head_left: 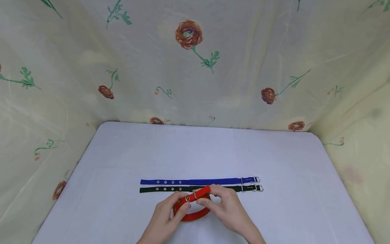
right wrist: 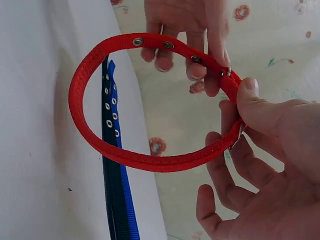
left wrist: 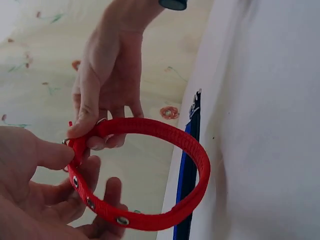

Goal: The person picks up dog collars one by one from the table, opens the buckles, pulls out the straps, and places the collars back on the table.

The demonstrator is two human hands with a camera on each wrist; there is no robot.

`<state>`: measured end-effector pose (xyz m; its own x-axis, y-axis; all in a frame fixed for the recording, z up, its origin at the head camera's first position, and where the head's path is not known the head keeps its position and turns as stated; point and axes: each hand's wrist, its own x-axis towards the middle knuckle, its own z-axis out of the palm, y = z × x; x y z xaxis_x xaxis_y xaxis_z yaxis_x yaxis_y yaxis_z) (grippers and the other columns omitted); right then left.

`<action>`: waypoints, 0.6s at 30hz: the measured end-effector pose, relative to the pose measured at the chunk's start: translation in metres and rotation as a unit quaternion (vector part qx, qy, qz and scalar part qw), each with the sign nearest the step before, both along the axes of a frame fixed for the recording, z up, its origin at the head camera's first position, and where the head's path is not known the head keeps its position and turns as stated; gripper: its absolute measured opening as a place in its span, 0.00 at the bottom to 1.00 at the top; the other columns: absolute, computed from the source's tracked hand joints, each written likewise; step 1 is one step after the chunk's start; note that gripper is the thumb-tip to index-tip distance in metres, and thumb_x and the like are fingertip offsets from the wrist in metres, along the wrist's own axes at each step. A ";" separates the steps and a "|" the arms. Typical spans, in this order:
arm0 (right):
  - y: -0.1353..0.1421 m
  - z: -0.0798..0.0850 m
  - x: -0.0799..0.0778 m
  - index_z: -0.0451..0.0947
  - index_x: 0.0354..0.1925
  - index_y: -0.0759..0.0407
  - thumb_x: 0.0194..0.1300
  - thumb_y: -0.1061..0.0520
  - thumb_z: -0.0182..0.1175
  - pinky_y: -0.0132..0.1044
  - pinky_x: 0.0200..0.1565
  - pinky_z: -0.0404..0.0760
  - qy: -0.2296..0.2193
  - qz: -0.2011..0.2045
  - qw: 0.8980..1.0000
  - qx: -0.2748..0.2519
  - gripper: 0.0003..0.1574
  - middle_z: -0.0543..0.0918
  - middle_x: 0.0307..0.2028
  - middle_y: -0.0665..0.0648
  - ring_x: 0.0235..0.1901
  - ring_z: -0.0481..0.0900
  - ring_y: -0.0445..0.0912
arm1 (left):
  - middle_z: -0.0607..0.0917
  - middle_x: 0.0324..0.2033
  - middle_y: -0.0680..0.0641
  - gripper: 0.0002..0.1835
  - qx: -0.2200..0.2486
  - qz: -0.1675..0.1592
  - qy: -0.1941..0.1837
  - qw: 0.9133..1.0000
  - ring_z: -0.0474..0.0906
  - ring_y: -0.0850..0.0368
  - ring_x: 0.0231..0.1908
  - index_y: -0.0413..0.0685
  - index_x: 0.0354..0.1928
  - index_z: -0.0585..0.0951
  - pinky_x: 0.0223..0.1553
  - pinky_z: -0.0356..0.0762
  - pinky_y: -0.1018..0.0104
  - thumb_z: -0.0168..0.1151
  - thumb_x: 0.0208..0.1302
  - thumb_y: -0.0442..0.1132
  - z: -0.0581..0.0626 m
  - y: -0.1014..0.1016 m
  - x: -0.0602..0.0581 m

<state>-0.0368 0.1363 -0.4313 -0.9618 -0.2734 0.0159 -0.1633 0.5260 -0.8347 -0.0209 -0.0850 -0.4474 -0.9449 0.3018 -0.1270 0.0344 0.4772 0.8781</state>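
Note:
A red collar with metal eyelets and a buckle is bent into a closed loop and held above the table. My left hand pinches its eyelet end between thumb and fingers, beside the buckle. On the buckle's other side, my right hand pinches the strap with thumb and forefinger. In the right wrist view, the loop hangs out from both hands, and a metal ring shows by the right fingers. How the buckle's prong sits cannot be made out.
Behind the hands, a blue collar and a black collar lie straight and parallel, eyelets left, buckles and rings right. The hands partly cover the black one. Flowered cloth surrounds the white table at the back and sides.

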 end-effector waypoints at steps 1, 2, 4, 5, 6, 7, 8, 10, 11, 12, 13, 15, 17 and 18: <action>0.000 0.000 0.000 0.91 0.45 0.38 0.68 0.39 0.71 0.42 0.54 0.88 0.002 0.003 1.000 0.001 0.12 0.92 0.41 0.37 0.46 0.87 0.36 | 0.89 0.47 0.53 0.19 0.003 -0.001 0.003 1.000 0.80 0.64 0.43 0.54 0.60 0.82 0.46 0.80 0.71 0.57 0.81 0.58 0.000 0.000 0.000; -0.001 0.000 0.000 0.91 0.45 0.39 0.69 0.38 0.70 0.43 0.55 0.88 0.002 0.007 1.000 0.000 0.12 0.92 0.41 0.37 0.46 0.88 0.37 | 0.89 0.48 0.52 0.20 0.006 -0.001 0.007 1.000 0.80 0.63 0.45 0.54 0.60 0.81 0.47 0.81 0.71 0.57 0.82 0.59 0.000 0.001 0.001; -0.001 0.000 -0.001 0.91 0.46 0.39 0.69 0.38 0.70 0.43 0.55 0.88 0.003 0.016 1.000 -0.004 0.13 0.92 0.43 0.38 0.47 0.88 0.38 | 0.89 0.47 0.51 0.20 0.008 0.004 0.009 1.000 0.80 0.64 0.44 0.54 0.60 0.80 0.47 0.81 0.72 0.57 0.82 0.59 0.000 0.003 0.002; -0.002 0.000 -0.001 0.91 0.46 0.39 0.69 0.37 0.70 0.42 0.54 0.88 0.003 0.019 1.000 -0.004 0.14 0.92 0.43 0.39 0.48 0.88 0.38 | 0.89 0.46 0.51 0.20 0.008 0.008 0.010 1.000 0.80 0.64 0.42 0.54 0.59 0.80 0.45 0.81 0.72 0.57 0.81 0.59 0.000 0.003 0.002; -0.002 0.000 -0.001 0.91 0.46 0.40 0.69 0.37 0.70 0.41 0.53 0.88 0.002 0.022 1.000 -0.004 0.14 0.92 0.43 0.39 0.47 0.88 0.38 | 0.89 0.43 0.51 0.19 0.005 0.014 0.014 1.000 0.79 0.65 0.40 0.55 0.58 0.80 0.42 0.80 0.73 0.58 0.81 0.59 0.000 0.004 0.003; -0.002 0.000 -0.001 0.91 0.46 0.40 0.70 0.37 0.70 0.39 0.52 0.88 0.001 0.024 1.000 -0.003 0.14 0.92 0.43 0.40 0.47 0.88 0.39 | 0.89 0.40 0.52 0.19 -0.001 0.018 0.017 1.000 0.78 0.66 0.38 0.55 0.56 0.80 0.40 0.78 0.73 0.58 0.80 0.60 0.001 0.004 0.003; -0.002 -0.001 -0.001 0.91 0.47 0.40 0.70 0.38 0.70 0.38 0.51 0.88 0.000 0.027 1.000 -0.005 0.14 0.92 0.43 0.40 0.47 0.87 0.39 | 0.89 0.38 0.54 0.19 -0.006 0.023 0.022 0.999 0.78 0.67 0.37 0.56 0.55 0.81 0.38 0.77 0.73 0.59 0.80 0.61 0.001 0.005 0.003; -0.002 -0.001 -0.001 0.92 0.47 0.41 0.70 0.37 0.69 0.36 0.49 0.87 -0.002 0.028 1.000 0.000 0.15 0.92 0.43 0.41 0.47 0.86 0.39 | 0.89 0.34 0.55 0.19 -0.016 0.030 0.029 0.999 0.76 0.68 0.33 0.58 0.53 0.82 0.34 0.75 0.72 0.60 0.78 0.62 0.003 0.004 0.004; -0.002 -0.001 -0.001 0.92 0.46 0.41 0.70 0.37 0.70 0.35 0.47 0.87 -0.001 0.026 1.000 0.002 0.14 0.92 0.42 0.41 0.46 0.86 0.38 | 0.88 0.32 0.55 0.18 -0.022 0.032 0.035 0.999 0.76 0.68 0.32 0.58 0.52 0.83 0.33 0.75 0.72 0.60 0.78 0.62 0.004 0.004 0.004; -0.002 -0.001 -0.001 0.92 0.46 0.39 0.69 0.38 0.70 0.35 0.47 0.87 -0.002 0.019 1.000 0.005 0.13 0.92 0.42 0.40 0.45 0.86 0.38 | 0.87 0.31 0.57 0.18 -0.028 0.034 0.039 0.998 0.75 0.69 0.32 0.59 0.52 0.84 0.32 0.74 0.72 0.60 0.78 0.62 0.004 0.004 0.004; -0.001 0.000 -0.001 0.91 0.46 0.38 0.69 0.38 0.70 0.36 0.48 0.87 -0.003 0.013 1.000 0.006 0.13 0.92 0.42 0.40 0.46 0.86 0.38 | 0.87 0.31 0.58 0.18 -0.032 0.036 0.036 0.998 0.75 0.69 0.32 0.59 0.52 0.84 0.33 0.74 0.72 0.60 0.78 0.62 0.005 0.003 0.004; 0.000 0.000 -0.001 0.91 0.47 0.37 0.69 0.39 0.71 0.40 0.52 0.89 -0.003 -0.005 1.000 0.005 0.12 0.92 0.43 0.39 0.48 0.87 0.39 | 0.86 0.29 0.57 0.17 -0.036 0.041 0.030 0.998 0.75 0.68 0.32 0.61 0.55 0.85 0.32 0.74 0.72 0.60 0.79 0.61 0.006 0.002 0.004; 0.002 0.002 -0.002 0.91 0.49 0.36 0.68 0.41 0.72 0.44 0.55 0.89 -0.006 -0.028 1.000 -0.001 0.12 0.92 0.45 0.38 0.49 0.87 0.40 | 0.83 0.28 0.58 0.17 -0.038 0.049 0.024 0.998 0.74 0.67 0.31 0.62 0.57 0.86 0.31 0.74 0.72 0.61 0.79 0.60 0.006 0.000 0.003; 0.003 0.003 -0.002 0.91 0.49 0.36 0.68 0.42 0.73 0.46 0.56 0.88 -0.010 -0.038 0.999 -0.005 0.12 0.92 0.46 0.38 0.51 0.88 0.41 | 0.83 0.27 0.58 0.17 -0.037 0.053 0.018 0.998 0.75 0.67 0.31 0.62 0.58 0.86 0.32 0.74 0.73 0.61 0.79 0.60 0.006 0.000 0.003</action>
<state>-0.0388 0.1393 -0.4285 -0.9801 -0.1987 -0.0010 -0.1063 0.5287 -0.8421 -0.0177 -0.0853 -0.4417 -0.9754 0.1908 -0.1108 0.0110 0.5435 0.8394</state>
